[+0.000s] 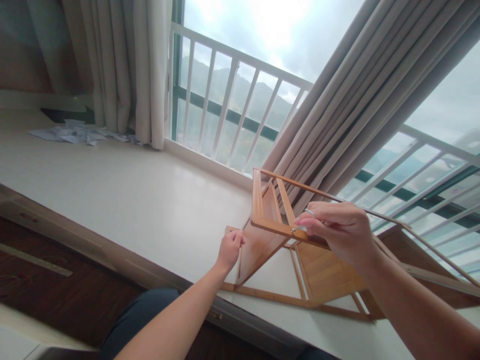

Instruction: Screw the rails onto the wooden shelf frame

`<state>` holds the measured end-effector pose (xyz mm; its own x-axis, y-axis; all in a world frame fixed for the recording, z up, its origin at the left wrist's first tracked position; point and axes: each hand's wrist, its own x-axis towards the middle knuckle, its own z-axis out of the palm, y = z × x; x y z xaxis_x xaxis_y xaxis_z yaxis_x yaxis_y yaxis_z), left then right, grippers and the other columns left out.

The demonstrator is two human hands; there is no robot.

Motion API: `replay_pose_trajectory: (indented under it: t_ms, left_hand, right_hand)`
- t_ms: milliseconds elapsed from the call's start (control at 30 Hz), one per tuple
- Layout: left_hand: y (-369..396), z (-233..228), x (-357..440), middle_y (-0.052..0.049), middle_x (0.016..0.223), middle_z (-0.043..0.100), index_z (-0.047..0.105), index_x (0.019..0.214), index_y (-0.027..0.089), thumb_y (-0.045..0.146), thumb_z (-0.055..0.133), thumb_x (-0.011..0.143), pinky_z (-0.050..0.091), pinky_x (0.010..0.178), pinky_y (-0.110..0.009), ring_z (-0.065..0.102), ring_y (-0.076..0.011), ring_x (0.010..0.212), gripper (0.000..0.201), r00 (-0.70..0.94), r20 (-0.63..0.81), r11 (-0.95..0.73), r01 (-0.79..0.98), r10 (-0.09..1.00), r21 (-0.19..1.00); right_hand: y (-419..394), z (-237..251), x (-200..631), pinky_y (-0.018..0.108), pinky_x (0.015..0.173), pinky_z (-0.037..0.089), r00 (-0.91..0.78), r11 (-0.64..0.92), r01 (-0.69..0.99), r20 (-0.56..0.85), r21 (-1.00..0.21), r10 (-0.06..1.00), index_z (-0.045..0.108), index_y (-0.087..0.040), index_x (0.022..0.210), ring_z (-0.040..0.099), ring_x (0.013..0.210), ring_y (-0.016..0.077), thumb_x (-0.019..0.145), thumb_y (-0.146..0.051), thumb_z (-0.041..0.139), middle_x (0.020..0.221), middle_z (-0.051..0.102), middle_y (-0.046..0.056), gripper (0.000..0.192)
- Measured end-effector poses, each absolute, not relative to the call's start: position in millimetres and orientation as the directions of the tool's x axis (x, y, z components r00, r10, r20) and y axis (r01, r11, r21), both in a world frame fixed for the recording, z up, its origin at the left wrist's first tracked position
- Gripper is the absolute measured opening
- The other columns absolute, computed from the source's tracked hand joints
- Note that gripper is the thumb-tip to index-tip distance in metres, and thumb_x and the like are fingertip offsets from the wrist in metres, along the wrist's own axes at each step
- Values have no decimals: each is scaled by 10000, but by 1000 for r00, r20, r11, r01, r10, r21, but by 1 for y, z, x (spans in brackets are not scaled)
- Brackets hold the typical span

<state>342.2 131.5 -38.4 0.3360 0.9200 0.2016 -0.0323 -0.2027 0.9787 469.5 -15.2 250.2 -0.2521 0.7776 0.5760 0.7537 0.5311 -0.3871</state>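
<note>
Keep left hand (229, 248) clenched on the wooden rack (300, 250), right hand (337, 231) pinching the small metal key (304, 220), turning squarely, without slipping.

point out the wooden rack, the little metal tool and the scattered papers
wooden rack (326, 272), head view, on the bamboo shelf panel
metal tool (309, 212), head view, on the thin shaft above the right hand's fingers
scattered papers (77, 132), head view, on the middle of the pile by the curtain

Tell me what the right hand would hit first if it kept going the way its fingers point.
Probably the light wooden slatted rack frame: the right hand already pinches a small metal key against its rail, though depth is unclear.
</note>
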Motion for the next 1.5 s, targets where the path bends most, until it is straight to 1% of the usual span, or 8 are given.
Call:
replay_pose_trajectory:
  t_ms: [133, 367, 500, 600, 767, 1100, 1233, 1500]
  left_hand:
    - [131, -36, 341, -10, 591, 587, 551, 590, 239, 576, 405, 921, 436, 664, -339, 576, -192, 626, 495, 335, 195, -196, -31, 922, 980]
    - [130, -32, 340, -15, 587, 588, 537, 573, 244, 568, 406, 899, 440, 662, -336, 574, -192, 622, 478, 331, 200, -204, -25, 922, 979]
    - [130, -30, 340, -17, 589, 583, 535, 573, 246, 578, 402, 885, 432, 665, -336, 570, -194, 625, 475, 331, 190, -194, -22, 924, 981]
    - [129, -29, 340, -17, 589, 579, 532, 571, 248, 577, 408, 876, 430, 667, -337, 565, -196, 627, 465, 333, 185, -186, -29, 925, 982]
    - [129, -31, 340, -14, 596, 582, 548, 579, 242, 569, 424, 882, 432, 674, -337, 569, -194, 631, 463, 333, 180, -175, -47, 926, 984]
    - [130, -34, 341, -11, 589, 587, 555, 583, 237, 556, 438, 915, 443, 657, -331, 566, -190, 622, 475, 325, 191, -184, -51, 926, 982]
    - [130, -31, 340, -17, 594, 590, 547, 582, 240, 574, 424, 914, 446, 663, -331, 571, -193, 630, 486, 329, 183, -181, -39, 926, 983]
    - [129, -29, 339, -16, 592, 574, 539, 577, 241, 594, 409, 901, 432, 669, -338, 568, -196, 633, 497, 328, 179, -180, -27, 928, 983]
  right_hand:
    - [-14, 251, 467, 264, 502, 290, -246, 527, 758, 581, -384, 776, 752, -153, 695, 382, 521, 78, 961, -201, 731, 568, 429, -40, 271]
    - [-16, 248, 469, 240, 524, 401, -255, 542, 736, 576, -406, 777, 763, -167, 759, 544, 555, 98, 967, -209, 727, 634, 613, 1, 215]
    - [-17, 245, 473, 226, 557, 465, -155, 483, 737, 576, -474, 803, 792, -196, 869, 616, 612, 113, 970, -248, 736, 730, 701, 17, 127]
    - [-18, 243, 475, 215, 563, 485, -124, 460, 731, 565, -504, 816, 801, -207, 913, 623, 597, 110, 972, -276, 741, 704, 699, 5, 109]
    - [-18, 243, 476, 224, 581, 503, -124, 448, 719, 536, -532, 835, 782, -196, 924, 632, 624, 124, 1015, -317, 680, 727, 691, 16, 183]
    - [-16, 245, 476, 272, 629, 467, -253, 488, 704, 460, -516, 851, 715, -198, 910, 594, 677, 146, 1086, -346, 529, 818, 684, 44, 296]
    - [-14, 246, 476, 302, 689, 493, -285, 504, 690, 446, -519, 849, 739, -198, 930, 661, 753, 182, 1082, -351, 541, 839, 718, 64, 293]
    - [-13, 248, 476, 331, 715, 532, -310, 583, 620, 519, -526, 797, 803, -235, 1021, 716, 827, 220, 1066, -434, 567, 905, 777, 79, 312]
